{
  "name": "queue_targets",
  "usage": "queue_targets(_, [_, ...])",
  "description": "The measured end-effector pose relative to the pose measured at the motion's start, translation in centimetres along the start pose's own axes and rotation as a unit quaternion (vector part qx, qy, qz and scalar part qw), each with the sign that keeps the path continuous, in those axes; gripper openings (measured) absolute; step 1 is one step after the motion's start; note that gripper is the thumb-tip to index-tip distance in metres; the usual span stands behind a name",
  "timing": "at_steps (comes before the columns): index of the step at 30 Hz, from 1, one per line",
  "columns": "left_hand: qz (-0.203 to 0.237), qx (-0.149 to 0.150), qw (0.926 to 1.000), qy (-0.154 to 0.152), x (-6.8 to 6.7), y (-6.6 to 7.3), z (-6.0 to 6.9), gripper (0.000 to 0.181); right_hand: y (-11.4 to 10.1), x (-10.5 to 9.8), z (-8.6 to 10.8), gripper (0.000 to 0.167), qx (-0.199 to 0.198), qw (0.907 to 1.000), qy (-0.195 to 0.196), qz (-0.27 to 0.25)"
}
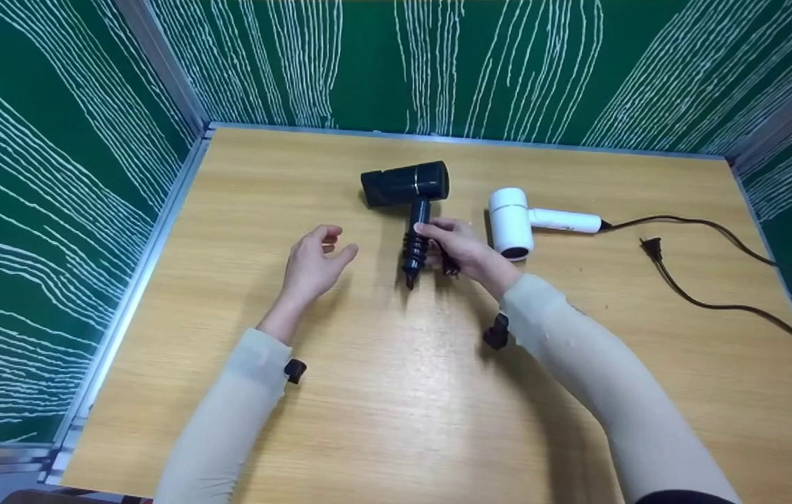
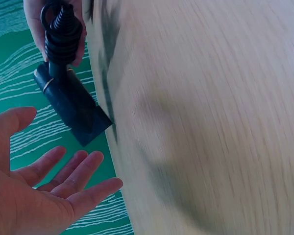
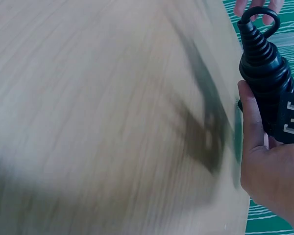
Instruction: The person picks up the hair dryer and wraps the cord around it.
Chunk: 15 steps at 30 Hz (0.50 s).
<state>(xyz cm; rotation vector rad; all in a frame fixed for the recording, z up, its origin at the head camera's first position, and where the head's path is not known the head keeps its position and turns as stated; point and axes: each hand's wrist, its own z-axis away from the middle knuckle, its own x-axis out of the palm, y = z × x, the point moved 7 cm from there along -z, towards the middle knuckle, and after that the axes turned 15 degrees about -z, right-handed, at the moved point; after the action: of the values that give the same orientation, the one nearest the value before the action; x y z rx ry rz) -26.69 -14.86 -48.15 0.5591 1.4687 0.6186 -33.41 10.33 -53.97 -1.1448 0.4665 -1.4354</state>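
Note:
A black hair dryer [image 1: 396,185] is held by its handle in my right hand [image 1: 462,245], its nozzle pointing left. Its cord is wound round the handle, as the left wrist view also shows on the black dryer [image 2: 71,100]. By the right palm hangs the plug [image 3: 291,117], its prongs facing the right wrist camera. My left hand [image 1: 315,262] is held to the left of the dryer, fingers loosely bent and thumb apart, with nothing in it. In the left wrist view the left hand [image 2: 54,191] has its fingers spread below the nozzle, not touching it.
A white hair dryer [image 1: 511,222] lies right of my right hand. Its black cord [image 1: 711,306] loops past the table's right edge, and the plug [image 1: 652,248] rests on the wooden table [image 1: 382,420]. Green walls with white streaks [image 1: 368,63] stand around the table.

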Motion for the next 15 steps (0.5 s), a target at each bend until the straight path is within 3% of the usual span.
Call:
queue_targets(7, [-0.010,-0.004,0.9999,-0.006,0.2,0.0,0.0,0.048,-0.2,-0.1,-0.2,0.035,-0.009,0.9992,-0.023,0.032])
queue_targets(10, [-0.017,-0.007,0.9998,-0.011,0.4,0.1,0.0,0.048,-0.3,-0.4,-0.2,0.030,-0.011,0.9964,-0.037,0.075])
queue_targets(13, [-0.022,-0.008,0.9996,-0.012,0.6,0.0,-0.1,0.049,-0.8,-0.7,-0.1,0.030,-0.014,0.9874,-0.046,0.150])
queue_targets(15, [-0.022,-0.005,0.9997,-0.011,0.7,0.0,-0.1,0.049,-1.3,-1.0,-0.1,0.032,-0.021,0.9747,-0.045,0.218])
